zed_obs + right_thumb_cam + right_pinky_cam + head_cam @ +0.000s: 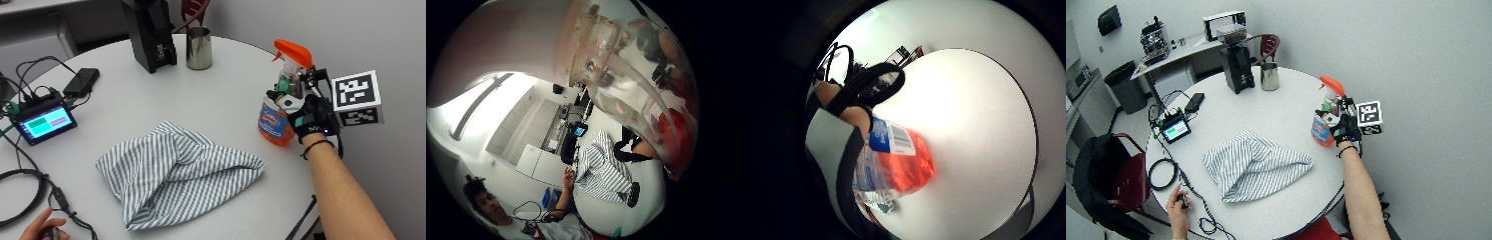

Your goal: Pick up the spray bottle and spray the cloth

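Reaching in from the near edge of the table (200,95), the person's right hand (311,116) in its black glove has its grip closed round the neck of the spray bottle (283,100), fingers curled just under the orange trigger head. The bottle stands upright at the table's right side; whether its base touches the surface or has just cleared it I cannot tell. The nozzle seems to point roughly toward the middle of the table, which suits the job, since the striped cloth (176,172) lies there in a loose rumpled heap, near the bottle but apart from it. I'd judge the pick-up is in hand and the spraying not yet done; a finger would need to find the trigger and the nozzle tip down toward the cloth. The bare hand (41,227) rests at the near left edge by some cables. Further back sit a small screen (45,122), then a steel cup (198,48) beside a black stand (152,35).
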